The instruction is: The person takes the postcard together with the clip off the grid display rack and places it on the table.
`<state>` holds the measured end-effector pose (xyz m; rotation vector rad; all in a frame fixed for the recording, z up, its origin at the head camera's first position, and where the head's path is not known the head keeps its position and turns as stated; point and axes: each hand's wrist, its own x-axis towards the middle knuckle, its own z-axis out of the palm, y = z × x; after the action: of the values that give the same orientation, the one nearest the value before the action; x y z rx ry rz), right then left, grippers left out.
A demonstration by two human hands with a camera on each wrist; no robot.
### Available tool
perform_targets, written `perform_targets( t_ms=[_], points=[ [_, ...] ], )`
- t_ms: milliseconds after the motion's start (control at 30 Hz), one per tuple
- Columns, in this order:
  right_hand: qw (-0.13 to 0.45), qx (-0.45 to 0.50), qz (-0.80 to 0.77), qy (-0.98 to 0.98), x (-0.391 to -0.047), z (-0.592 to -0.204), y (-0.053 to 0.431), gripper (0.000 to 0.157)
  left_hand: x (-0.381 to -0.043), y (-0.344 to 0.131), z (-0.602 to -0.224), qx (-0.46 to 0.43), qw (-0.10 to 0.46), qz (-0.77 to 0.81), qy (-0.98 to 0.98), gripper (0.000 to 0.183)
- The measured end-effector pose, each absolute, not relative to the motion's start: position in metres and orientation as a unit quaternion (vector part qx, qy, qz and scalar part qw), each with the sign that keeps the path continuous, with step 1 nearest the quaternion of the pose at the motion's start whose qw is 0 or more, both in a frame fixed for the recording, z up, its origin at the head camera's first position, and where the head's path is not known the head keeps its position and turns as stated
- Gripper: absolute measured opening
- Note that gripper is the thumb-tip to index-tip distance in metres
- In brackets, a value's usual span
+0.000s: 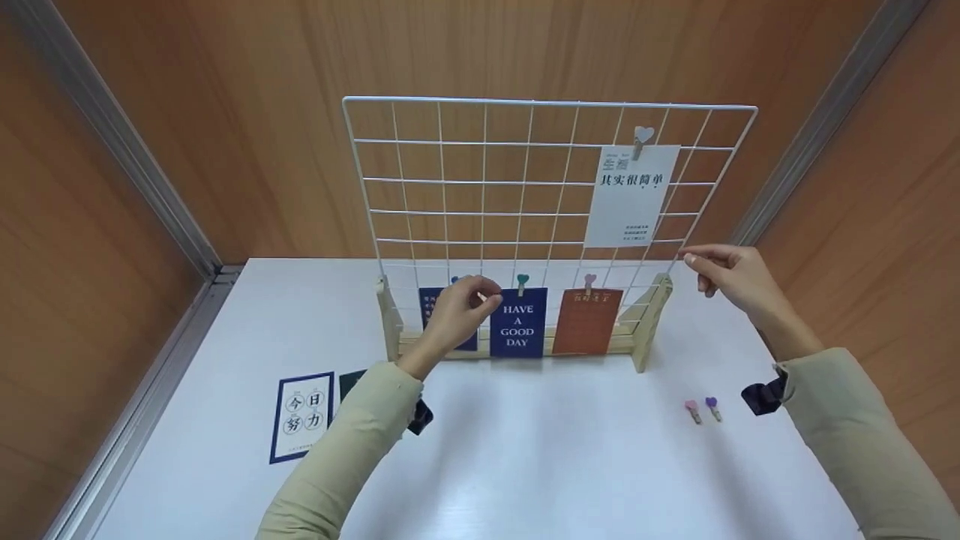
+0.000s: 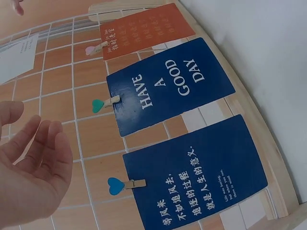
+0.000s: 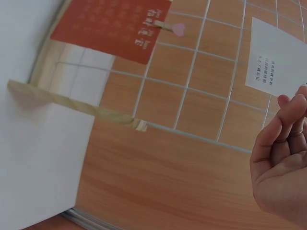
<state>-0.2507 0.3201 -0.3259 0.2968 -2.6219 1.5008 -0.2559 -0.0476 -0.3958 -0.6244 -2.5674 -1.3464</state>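
A white wire grid (image 1: 551,180) stands in a wooden base (image 1: 643,330). In front of its lower left part is my left hand (image 1: 459,311), fingers loosely bent and holding nothing, as the left wrist view shows. My right hand (image 1: 731,274) is beside the grid's right edge, thumb and forefinger close together; nothing is seen held, and contact with the wire cannot be told. A white card (image 1: 630,202) hangs from a white heart clip (image 1: 643,139). Lower hang a dark blue card (image 2: 194,177), a "HAVE A GOOD DAY" card (image 1: 517,326) and an orange-red card (image 1: 587,322), each clipped.
On the white table (image 1: 525,450), a pink heart clip (image 1: 694,411) and a purple heart clip (image 1: 713,409) lie at the right. A blue-bordered card (image 1: 302,417) and a partly hidden dark card (image 1: 349,381) lie at the left. Wooden walls (image 1: 285,150) surround the table.
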Motion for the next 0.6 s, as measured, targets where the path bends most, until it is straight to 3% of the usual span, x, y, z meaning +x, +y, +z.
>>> perform_targets(
  t_ms=[300,600],
  points=[
    [0.080,0.114,0.496,-0.857,-0.257,-0.310,0.308,0.033,-0.263,-0.033,-0.390,-0.214,0.091,-0.447,-0.864,0.023],
    [0.101,0.123,0.504,-0.849,-0.264,-0.294,0.299,0.030,-0.267,-0.013,-0.384,-0.202,0.055,-0.454,-0.866,0.025]
  ],
)
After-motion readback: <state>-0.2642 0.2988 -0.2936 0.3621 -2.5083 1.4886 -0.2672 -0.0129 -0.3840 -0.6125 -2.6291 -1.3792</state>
